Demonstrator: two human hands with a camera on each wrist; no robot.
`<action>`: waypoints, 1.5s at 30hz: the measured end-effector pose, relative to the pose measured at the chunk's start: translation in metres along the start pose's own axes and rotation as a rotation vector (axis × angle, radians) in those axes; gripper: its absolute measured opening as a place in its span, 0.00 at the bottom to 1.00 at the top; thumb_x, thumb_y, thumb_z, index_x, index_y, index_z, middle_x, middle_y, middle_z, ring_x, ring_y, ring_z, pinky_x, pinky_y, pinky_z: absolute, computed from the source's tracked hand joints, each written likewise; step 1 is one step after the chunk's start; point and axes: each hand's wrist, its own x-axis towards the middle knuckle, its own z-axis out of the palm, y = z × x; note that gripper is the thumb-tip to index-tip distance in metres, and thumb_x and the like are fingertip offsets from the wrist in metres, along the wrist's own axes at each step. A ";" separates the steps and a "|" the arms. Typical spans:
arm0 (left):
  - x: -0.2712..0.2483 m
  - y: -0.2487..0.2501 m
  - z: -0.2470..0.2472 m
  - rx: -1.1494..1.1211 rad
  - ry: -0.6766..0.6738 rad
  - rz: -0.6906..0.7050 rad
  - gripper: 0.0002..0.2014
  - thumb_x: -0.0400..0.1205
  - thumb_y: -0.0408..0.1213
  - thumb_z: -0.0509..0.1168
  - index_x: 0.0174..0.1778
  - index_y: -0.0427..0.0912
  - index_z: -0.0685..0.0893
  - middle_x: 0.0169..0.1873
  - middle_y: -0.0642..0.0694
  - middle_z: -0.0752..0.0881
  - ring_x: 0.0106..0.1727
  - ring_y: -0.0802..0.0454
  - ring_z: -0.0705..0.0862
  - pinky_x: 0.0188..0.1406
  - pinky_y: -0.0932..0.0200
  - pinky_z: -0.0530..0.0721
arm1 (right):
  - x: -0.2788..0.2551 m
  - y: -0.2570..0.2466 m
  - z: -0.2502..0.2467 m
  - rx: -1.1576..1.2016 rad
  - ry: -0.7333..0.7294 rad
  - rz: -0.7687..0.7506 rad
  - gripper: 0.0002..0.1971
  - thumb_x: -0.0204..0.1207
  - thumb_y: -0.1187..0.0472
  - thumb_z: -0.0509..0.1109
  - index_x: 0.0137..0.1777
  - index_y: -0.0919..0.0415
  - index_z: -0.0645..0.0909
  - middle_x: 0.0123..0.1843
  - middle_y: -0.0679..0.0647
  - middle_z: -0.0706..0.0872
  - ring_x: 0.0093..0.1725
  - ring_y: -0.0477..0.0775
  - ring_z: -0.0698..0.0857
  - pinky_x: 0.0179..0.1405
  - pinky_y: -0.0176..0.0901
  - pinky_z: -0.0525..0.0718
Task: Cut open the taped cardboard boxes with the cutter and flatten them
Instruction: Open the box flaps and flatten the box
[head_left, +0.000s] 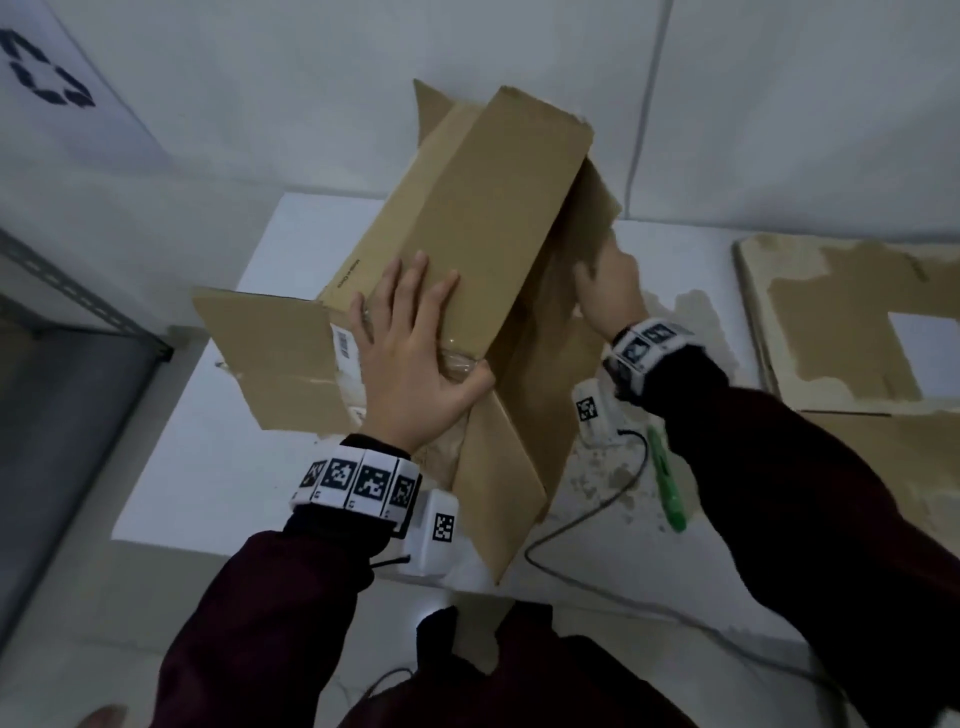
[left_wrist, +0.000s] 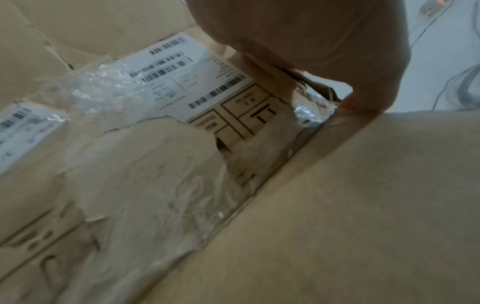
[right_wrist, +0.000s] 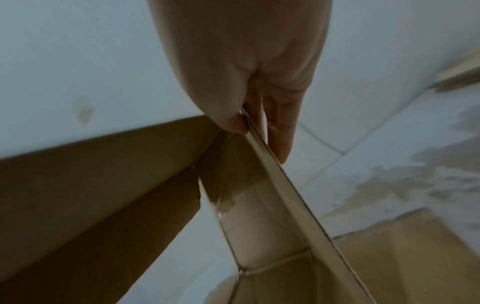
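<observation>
1. Nearest, the green cutter (head_left: 668, 479) lies on the white table (head_left: 218, 457), partly hidden behind the right sleeve.
2. The left hand (head_left: 410, 358) lies flat on the cardboard box (head_left: 467, 249), fingers straight and spread, thumb hooked over the near edge by crumpled clear tape (left_wrist: 98, 90).
3. The right hand (head_left: 608, 291) pinches a panel edge of the box, thumb (right_wrist: 231, 119) one side, fingers (right_wrist: 280, 133) the other; from the head view its fingertips are hidden.
4. A shipping label (left_wrist: 182, 82) is blurred, unreadable.
5. Farther right, flattened cardboard (head_left: 841, 322) runs out of frame.
</observation>
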 end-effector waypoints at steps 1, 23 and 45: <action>0.002 0.002 0.004 0.000 -0.006 0.010 0.40 0.65 0.58 0.62 0.76 0.50 0.72 0.81 0.48 0.63 0.84 0.47 0.55 0.79 0.37 0.48 | 0.001 0.016 -0.012 0.042 0.015 0.028 0.19 0.80 0.67 0.59 0.69 0.73 0.70 0.53 0.69 0.85 0.49 0.66 0.84 0.42 0.44 0.75; -0.005 -0.003 0.153 -0.003 -0.279 0.553 0.22 0.82 0.24 0.51 0.72 0.37 0.73 0.79 0.31 0.63 0.80 0.35 0.62 0.72 0.40 0.74 | -0.059 0.072 -0.012 0.242 -0.321 0.196 0.22 0.80 0.62 0.65 0.74 0.64 0.69 0.70 0.58 0.77 0.67 0.56 0.77 0.66 0.47 0.76; -0.006 -0.142 0.101 0.282 -0.626 0.021 0.43 0.79 0.69 0.43 0.85 0.43 0.47 0.84 0.42 0.53 0.84 0.45 0.52 0.79 0.40 0.46 | -0.130 0.042 0.093 -0.431 -0.428 0.406 0.37 0.82 0.42 0.55 0.84 0.50 0.40 0.85 0.51 0.34 0.84 0.56 0.36 0.77 0.77 0.45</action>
